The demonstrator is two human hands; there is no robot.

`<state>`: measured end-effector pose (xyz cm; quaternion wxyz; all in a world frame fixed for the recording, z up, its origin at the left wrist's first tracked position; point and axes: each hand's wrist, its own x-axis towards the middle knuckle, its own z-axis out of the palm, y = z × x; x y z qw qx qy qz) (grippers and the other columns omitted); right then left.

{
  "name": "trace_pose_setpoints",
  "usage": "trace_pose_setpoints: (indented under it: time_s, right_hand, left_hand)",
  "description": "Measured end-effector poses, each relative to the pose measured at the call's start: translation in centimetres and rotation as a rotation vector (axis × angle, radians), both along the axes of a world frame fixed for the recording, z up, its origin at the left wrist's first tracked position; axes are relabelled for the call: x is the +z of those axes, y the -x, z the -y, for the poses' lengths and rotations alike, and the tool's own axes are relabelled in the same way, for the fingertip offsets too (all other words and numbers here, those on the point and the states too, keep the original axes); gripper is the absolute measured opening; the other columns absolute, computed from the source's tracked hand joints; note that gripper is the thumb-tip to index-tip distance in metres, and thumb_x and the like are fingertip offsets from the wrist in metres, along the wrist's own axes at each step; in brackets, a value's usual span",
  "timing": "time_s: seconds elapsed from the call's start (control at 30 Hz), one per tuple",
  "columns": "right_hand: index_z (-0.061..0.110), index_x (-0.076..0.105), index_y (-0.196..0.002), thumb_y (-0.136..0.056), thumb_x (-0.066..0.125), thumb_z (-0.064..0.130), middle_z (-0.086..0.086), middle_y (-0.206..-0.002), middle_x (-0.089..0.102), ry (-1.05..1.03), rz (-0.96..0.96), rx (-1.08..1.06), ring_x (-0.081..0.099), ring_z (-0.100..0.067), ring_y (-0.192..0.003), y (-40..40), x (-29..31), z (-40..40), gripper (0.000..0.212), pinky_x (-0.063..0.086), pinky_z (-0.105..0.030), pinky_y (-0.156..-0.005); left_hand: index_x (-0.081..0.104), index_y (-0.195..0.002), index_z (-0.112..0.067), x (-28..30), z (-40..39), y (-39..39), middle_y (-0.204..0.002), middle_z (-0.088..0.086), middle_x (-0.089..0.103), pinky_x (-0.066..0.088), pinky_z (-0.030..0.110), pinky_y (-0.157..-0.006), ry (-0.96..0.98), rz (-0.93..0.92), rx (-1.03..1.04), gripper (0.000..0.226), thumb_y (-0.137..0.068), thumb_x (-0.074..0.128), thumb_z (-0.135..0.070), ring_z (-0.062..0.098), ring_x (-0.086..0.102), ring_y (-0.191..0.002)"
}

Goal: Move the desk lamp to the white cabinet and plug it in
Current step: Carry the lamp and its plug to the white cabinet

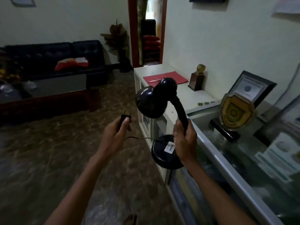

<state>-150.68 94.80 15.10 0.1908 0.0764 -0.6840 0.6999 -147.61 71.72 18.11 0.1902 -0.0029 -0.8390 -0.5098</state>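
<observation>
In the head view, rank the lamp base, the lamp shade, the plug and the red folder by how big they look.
1. Red folder, though it lies farther away
2-3. Lamp shade and lamp base, about alike
4. Plug

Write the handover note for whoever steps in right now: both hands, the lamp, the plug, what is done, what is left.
Left hand: shut on the plug, prongs pointing up.
Right hand: shut on the desk lamp at its neck; the lamp is carried in the air, beside the glass counter.
The cord runs from the left hand to the lamp base.
The white cabinet lies ahead, with a red folder and a trophy on top.
Done: lamp and plug picked up.
Left: set the lamp on the cabinet and plug it in; no socket is visible.
</observation>
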Motion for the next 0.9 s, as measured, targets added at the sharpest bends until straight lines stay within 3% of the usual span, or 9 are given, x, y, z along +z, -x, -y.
trace_pose_setpoints:
  time_s: [0.13,0.23,0.33,0.4,0.57,0.7,0.8,0.9]
  right_hand:
    - [0.017,0.052,-0.088,-0.096,0.052,0.052,-0.005,-0.063,0.041,0.028,-0.004,-0.125,0.040,-0.022,-0.055,7.7,1.6,3.0,0.036,0.036,-0.043,-0.051]
    - [0.028,0.051,-0.082,-0.096,0.052,0.051,0.004,-0.062,0.043,0.054,-0.048,-0.192,0.040,-0.016,-0.053,13.0,3.3,4.6,0.027,0.035,-0.036,-0.049]
    - [0.029,0.051,-0.082,-0.098,0.052,0.048,0.008,-0.062,0.044,0.038,-0.069,-0.212,0.040,-0.013,-0.052,15.5,4.7,4.1,0.025,0.035,-0.033,-0.048]
    - [0.029,0.052,-0.083,-0.099,0.052,0.046,0.009,-0.062,0.044,0.060,-0.077,-0.390,0.040,-0.011,-0.052,25.5,5.0,3.1,0.023,0.035,-0.030,-0.047]
    - [0.037,0.052,-0.080,-0.100,0.052,0.047,0.011,-0.060,0.044,0.022,-0.080,-0.416,0.041,-0.011,-0.052,29.3,4.8,0.0,0.023,0.036,-0.027,-0.048]
    - [0.030,0.050,-0.077,-0.100,0.052,0.045,0.010,-0.059,0.042,0.038,-0.095,-0.536,0.038,-0.013,-0.050,35.7,3.4,-4.4,0.028,0.033,-0.029,-0.047]
    - [0.029,0.049,-0.075,-0.099,0.053,0.042,0.008,-0.057,0.040,0.062,-0.130,-0.580,0.036,-0.015,-0.048,39.0,2.2,-7.0,0.028,0.031,-0.029,-0.046]
    - [0.031,0.051,-0.072,-0.099,0.053,0.040,0.006,-0.056,0.039,0.066,-0.099,-0.624,0.034,-0.012,-0.046,41.7,1.8,-8.4,0.028,0.029,-0.026,-0.043]
  left_hand:
    - [0.064,-0.084,-0.032,1.5,3.2,9.9,-0.073,-0.010,0.065,0.045,0.019,-0.059,0.020,-0.022,-0.136,0.028,-0.105,0.046,-0.031,0.000,0.057,-0.063]
    - [0.061,-0.084,-0.037,3.5,4.8,16.4,-0.074,-0.022,0.066,0.042,0.007,-0.058,0.082,-0.046,-0.223,0.028,-0.106,0.045,-0.028,-0.005,0.060,-0.065]
    - [0.065,-0.094,-0.029,4.3,4.6,19.2,-0.075,-0.017,0.067,0.045,0.008,-0.061,0.034,-0.067,-0.251,0.023,-0.106,0.044,-0.030,-0.003,0.063,-0.069]
    - [0.065,-0.100,-0.024,5.5,3.5,31.5,-0.077,-0.011,0.067,0.047,0.010,-0.061,0.066,-0.039,-0.383,0.023,-0.105,0.044,-0.031,-0.003,0.063,-0.069]
    - [0.067,-0.106,-0.018,5.4,2.0,35.9,-0.088,-0.011,0.068,0.044,0.008,-0.063,0.051,-0.093,-0.461,0.032,-0.106,0.040,-0.034,-0.008,0.062,-0.075]
    - [0.067,-0.114,-0.011,4.4,-2.1,44.9,-0.089,-0.007,0.067,0.047,0.026,-0.068,0.061,-0.078,-0.546,0.037,-0.106,0.038,-0.033,0.002,0.060,-0.075]
    - [0.067,-0.105,-0.014,3.5,-3.9,50.2,-0.086,-0.001,0.068,0.049,0.040,-0.066,0.069,-0.084,-0.544,0.035,-0.107,0.038,-0.033,0.017,0.061,-0.071]
    - [0.067,-0.102,-0.010,3.0,-4.9,55.2,-0.087,0.013,0.069,0.053,0.050,-0.075,0.056,-0.059,-0.529,0.036,-0.107,0.039,-0.031,0.035,0.064,-0.080]
